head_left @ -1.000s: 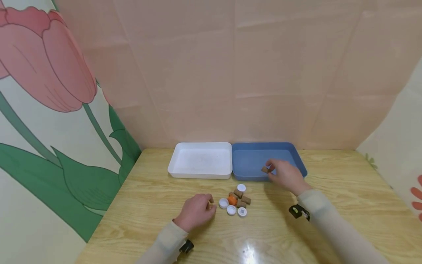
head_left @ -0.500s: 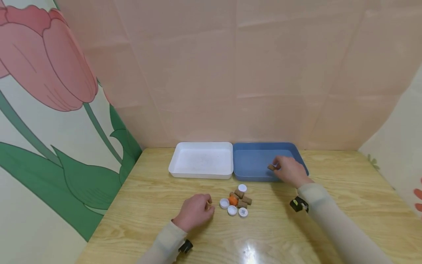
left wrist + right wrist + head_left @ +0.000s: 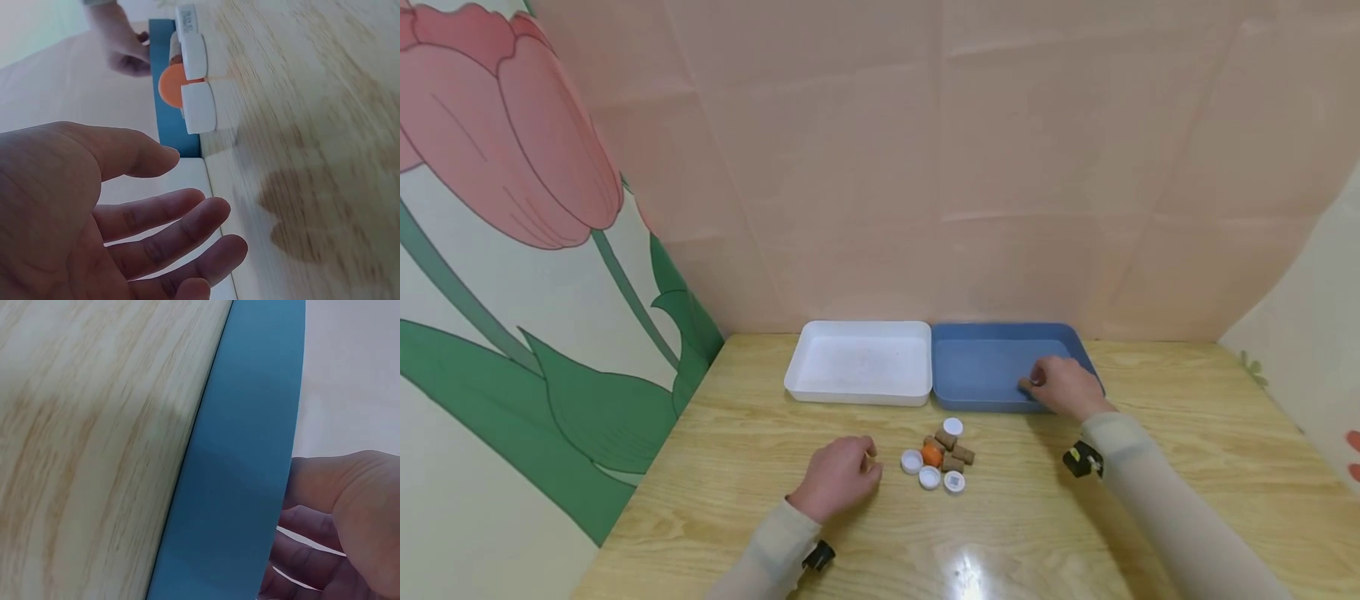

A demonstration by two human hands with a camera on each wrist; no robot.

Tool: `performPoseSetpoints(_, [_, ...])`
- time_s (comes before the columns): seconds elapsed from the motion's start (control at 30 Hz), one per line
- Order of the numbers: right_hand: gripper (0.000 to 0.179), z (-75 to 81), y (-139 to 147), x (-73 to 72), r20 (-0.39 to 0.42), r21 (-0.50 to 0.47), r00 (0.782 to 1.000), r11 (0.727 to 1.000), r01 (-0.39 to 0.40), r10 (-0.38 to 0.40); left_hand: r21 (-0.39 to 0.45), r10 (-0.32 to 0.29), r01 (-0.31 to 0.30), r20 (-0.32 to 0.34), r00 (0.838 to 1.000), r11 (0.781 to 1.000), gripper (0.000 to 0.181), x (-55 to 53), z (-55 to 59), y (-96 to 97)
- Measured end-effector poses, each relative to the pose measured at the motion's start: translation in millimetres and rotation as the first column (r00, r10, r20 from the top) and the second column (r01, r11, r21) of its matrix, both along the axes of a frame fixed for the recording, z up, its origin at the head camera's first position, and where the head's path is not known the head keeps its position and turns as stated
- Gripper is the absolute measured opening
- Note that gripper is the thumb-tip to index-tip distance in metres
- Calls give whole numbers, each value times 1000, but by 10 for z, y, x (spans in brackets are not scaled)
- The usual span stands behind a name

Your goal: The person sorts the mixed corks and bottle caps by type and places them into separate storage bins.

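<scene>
My right hand (image 3: 1066,389) reaches into the blue tray (image 3: 973,402) and pinches a small brown cork (image 3: 1026,384) low over its floor. In the right wrist view the tray's blue wall (image 3: 234,450) hides the fingertips and the cork. My left hand (image 3: 838,477) hovers over the table, left of a small pile, its fingers loosely bent with nothing in them. That pile has several brown corks (image 3: 962,455), an orange round piece (image 3: 932,454) and several white bottle caps (image 3: 912,462). From the left wrist, the white caps (image 3: 199,107) stand beyond the thumb.
A white tray (image 3: 857,397) stands against the blue tray's left side, near the back of the wooden table (image 3: 730,433). Behind both trays rises a pink cloth backdrop (image 3: 865,208). A panel with a painted tulip (image 3: 505,133) borders the left side.
My right hand has shifted slightly right and lowered the cork further into the blue tray. My left hand has drawn slightly left, away from the pile.
</scene>
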State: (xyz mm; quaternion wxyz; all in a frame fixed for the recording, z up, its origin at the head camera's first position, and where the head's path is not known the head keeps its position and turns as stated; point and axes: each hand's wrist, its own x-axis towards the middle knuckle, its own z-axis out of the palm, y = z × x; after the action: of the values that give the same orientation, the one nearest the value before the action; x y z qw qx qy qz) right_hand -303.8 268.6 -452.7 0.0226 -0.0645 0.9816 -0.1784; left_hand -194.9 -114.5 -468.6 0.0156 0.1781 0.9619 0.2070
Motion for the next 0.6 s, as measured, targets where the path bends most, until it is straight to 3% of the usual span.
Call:
performPoseSetpoints(0.27, [30,-28,27,-2,35,-17,999,1000,4,-3,-1,16,-16,40,999,1000,17,-13,-5,17])
performPoseSetpoints(0.6, [35,-17,23,6,47,-29,999,1000,-11,13,-1,-11,11,10,1000,1000,17,-14,-16,45])
